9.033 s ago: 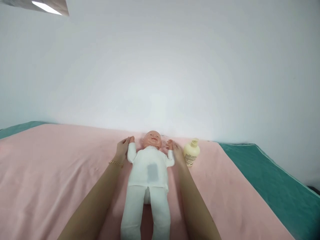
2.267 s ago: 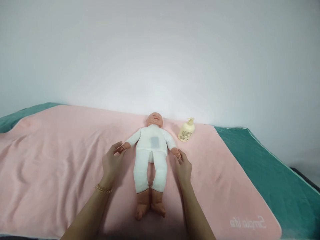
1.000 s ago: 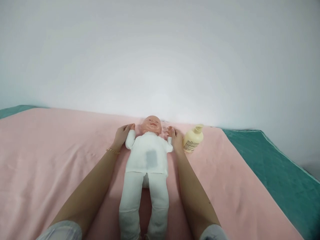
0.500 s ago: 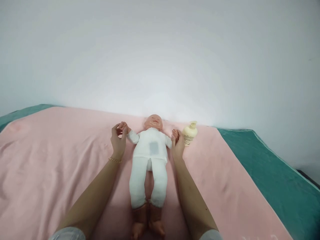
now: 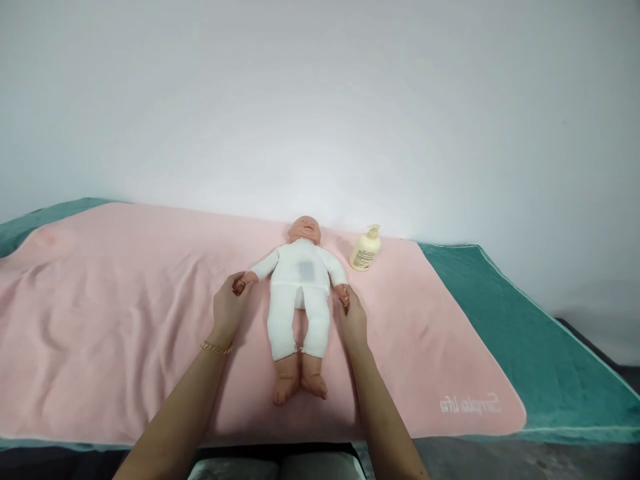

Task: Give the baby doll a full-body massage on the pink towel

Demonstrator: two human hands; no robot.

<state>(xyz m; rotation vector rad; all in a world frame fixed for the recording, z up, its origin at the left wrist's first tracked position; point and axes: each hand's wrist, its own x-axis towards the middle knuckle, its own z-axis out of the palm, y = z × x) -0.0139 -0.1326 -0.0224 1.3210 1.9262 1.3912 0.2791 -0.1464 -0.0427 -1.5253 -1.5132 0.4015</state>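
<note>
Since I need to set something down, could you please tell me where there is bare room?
The pink blanket is bare between the pump bottle and the green cover, and, wrinkled, left of the left hand. It is crowded beside the doll, its hands held by that hand and the right hand.

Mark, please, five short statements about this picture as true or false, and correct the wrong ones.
1. The doll lies face up on the pink blanket. True.
2. The pale yellow pump bottle lies on its side. False: it stands upright on the blanket.
3. The left hand and the right hand each hold one of the doll's hands. True.
4. The bracelet is on the right arm. False: it is on the left arm.
5. The doll's feet are bare. True.
</note>
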